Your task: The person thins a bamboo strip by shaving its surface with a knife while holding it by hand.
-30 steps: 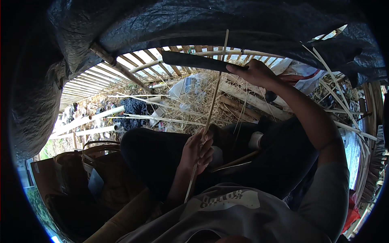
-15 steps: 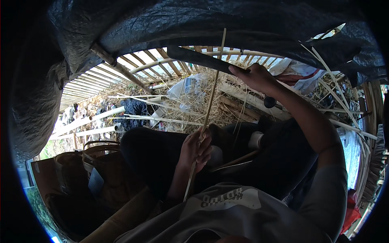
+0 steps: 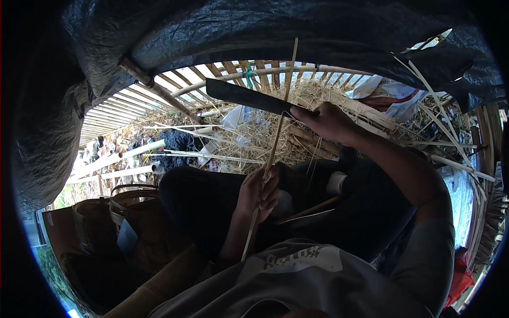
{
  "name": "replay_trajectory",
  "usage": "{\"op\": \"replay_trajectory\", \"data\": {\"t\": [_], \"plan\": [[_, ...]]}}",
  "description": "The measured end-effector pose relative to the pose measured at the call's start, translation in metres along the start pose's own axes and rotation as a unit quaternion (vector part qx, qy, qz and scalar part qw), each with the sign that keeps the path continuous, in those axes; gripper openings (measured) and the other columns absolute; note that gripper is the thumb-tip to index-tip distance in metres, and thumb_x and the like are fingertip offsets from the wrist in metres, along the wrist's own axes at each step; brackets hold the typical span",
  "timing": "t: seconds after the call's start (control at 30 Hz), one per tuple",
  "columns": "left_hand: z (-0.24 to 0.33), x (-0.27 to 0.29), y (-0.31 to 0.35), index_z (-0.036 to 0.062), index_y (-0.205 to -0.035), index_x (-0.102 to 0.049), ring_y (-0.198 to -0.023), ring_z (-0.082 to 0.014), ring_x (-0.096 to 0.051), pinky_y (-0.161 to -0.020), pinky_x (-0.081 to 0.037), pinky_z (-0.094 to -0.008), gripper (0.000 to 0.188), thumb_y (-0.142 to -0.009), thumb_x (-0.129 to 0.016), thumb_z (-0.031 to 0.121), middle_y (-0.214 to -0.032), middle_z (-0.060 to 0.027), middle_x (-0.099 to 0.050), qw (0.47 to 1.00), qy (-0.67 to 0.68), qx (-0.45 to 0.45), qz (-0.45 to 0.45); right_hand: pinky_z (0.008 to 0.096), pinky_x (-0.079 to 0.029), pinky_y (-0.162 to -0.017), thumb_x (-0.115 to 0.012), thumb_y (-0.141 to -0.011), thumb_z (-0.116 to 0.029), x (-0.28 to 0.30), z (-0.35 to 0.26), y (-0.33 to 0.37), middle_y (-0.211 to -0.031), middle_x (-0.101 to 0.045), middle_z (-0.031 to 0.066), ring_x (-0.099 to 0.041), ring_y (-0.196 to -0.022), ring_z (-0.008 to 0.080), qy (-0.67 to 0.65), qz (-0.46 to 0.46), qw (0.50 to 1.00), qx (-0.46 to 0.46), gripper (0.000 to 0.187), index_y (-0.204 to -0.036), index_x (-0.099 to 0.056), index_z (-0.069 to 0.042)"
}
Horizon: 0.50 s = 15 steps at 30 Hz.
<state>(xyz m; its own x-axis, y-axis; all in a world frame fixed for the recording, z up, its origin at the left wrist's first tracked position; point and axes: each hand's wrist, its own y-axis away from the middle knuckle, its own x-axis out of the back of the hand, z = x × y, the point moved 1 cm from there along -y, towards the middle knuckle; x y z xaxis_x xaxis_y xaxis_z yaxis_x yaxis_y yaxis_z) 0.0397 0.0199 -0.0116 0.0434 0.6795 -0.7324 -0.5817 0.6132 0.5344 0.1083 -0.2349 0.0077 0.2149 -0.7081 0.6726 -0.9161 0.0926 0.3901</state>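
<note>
My left hand (image 3: 258, 195) is closed round a long thin bamboo strip (image 3: 276, 139), which stands nearly upright and leans a little to the right at its top. The strip's lower end reaches down to my shirt. My right hand (image 3: 327, 123) grips the handle of a machete (image 3: 249, 98). Its broad dark blade points left and lies across the strip, well above my left hand. A thin curled sliver shows where the blade meets the strip.
Straw and shavings (image 3: 313, 95) cover the ground ahead. Cut bamboo poles (image 3: 127, 152) lie at the left, with woven baskets (image 3: 138, 222) nearer. A slatted bamboo fence (image 3: 127, 108) runs behind, under a dark tarp (image 3: 254, 32). Loose strips (image 3: 435, 98) lean at the right.
My right hand has brought the machete down and slightly left along the strip. A small curl now shows at the blade. My left hand has hardly moved.
</note>
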Motion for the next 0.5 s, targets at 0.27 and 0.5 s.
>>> {"op": "replay_trajectory", "data": {"t": [0.27, 0.5], "plan": [[-0.002, 0.002, -0.001, 0.0104, -0.094, -0.052, -0.032, -0.0079, -0.030, -0.031, -0.027, -0.0222, 0.033, -0.107, -0.034, 0.034, -0.051, 0.0025, -0.036, 1.000, 0.003, 0.000, -0.007, 0.0411, -0.052, -0.059, -0.049, -0.086, -0.077, 0.014, 0.002, -0.011, -0.053, -0.060, 0.0124, -0.065, -0.053, 0.0245, 0.017, -0.012, 0.999, -0.049, 0.083, -0.056, -0.062, 0.000], [-0.002, 0.003, -0.002, 0.0104, -0.094, -0.052, -0.031, -0.0077, -0.029, -0.030, -0.026, -0.0219, 0.033, -0.108, -0.033, 0.034, -0.051, 0.0027, -0.035, 1.000, 0.002, -0.008, -0.007, 0.0435, -0.054, -0.061, -0.046, -0.092, -0.068, 0.002, -0.012, 0.012, -0.052, -0.060, 0.0148, -0.067, -0.055, 0.0289, -0.002, -0.016, 0.999, -0.039, 0.080, -0.059, -0.064, 0.002]]}}
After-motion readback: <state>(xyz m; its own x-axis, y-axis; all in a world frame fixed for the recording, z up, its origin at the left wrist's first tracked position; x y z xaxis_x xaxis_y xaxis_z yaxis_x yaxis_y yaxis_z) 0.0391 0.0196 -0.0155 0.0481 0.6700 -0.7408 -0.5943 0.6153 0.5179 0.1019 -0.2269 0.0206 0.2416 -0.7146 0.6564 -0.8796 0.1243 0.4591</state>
